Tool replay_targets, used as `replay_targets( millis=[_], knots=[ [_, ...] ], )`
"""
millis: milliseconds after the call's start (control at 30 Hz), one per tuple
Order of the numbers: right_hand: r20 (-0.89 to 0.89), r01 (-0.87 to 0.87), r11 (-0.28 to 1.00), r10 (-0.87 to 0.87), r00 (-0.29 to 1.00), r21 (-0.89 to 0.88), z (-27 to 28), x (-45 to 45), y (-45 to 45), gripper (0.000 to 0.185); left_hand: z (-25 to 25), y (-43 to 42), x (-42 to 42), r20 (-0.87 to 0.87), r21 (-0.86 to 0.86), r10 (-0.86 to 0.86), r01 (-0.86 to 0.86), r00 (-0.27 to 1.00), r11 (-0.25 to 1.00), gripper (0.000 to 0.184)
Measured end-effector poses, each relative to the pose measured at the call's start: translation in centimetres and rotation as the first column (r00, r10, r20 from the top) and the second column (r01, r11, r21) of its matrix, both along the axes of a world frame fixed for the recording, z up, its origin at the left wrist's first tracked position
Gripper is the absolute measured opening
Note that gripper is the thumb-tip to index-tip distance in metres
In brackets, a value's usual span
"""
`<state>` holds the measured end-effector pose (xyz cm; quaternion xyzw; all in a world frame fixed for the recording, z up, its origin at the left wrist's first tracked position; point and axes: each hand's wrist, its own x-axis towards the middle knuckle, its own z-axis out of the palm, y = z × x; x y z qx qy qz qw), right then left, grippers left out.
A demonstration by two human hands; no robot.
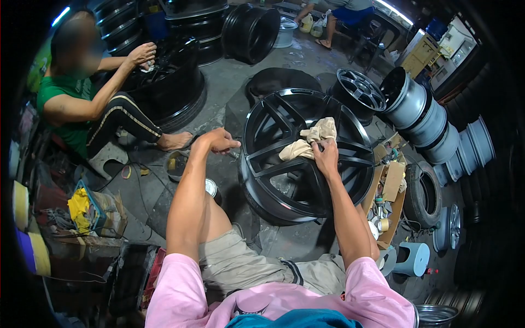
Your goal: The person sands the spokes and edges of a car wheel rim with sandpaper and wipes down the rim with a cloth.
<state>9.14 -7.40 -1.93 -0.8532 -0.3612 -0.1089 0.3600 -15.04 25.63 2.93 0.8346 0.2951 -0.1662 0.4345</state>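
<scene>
A black multi-spoke wheel rim point(268, 188) lies tilted in front of my knees. My right hand point(326, 156) pinches a beige cloth point(320, 131), which rests over the hub and spokes. To the left of the rim, my left hand point(220, 141) hangs in the air over my left knee, its fingers curled together; whether anything small is between them is hidden. It does not touch the rim.
At the left a person in a green shirt point(68, 98) sits by a large black wheel point(175, 93). Stacked silver rims point(418, 115) and a loose tyre point(424, 194) stand right, beside a cardboard box of tools point(392, 180). Another person's leg point(330, 30) shows at the back.
</scene>
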Motion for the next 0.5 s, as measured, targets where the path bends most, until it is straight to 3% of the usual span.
replay_targets(
  millis=[500],
  knots=[
    [0.024,-0.012,1.000,0.012,1.000,0.012,-0.12,0.10,0.01,0.033,-0.21,0.10,0.01,0.028,-0.001,-0.001,0.001,1.000,1.000,0.043]
  ],
)
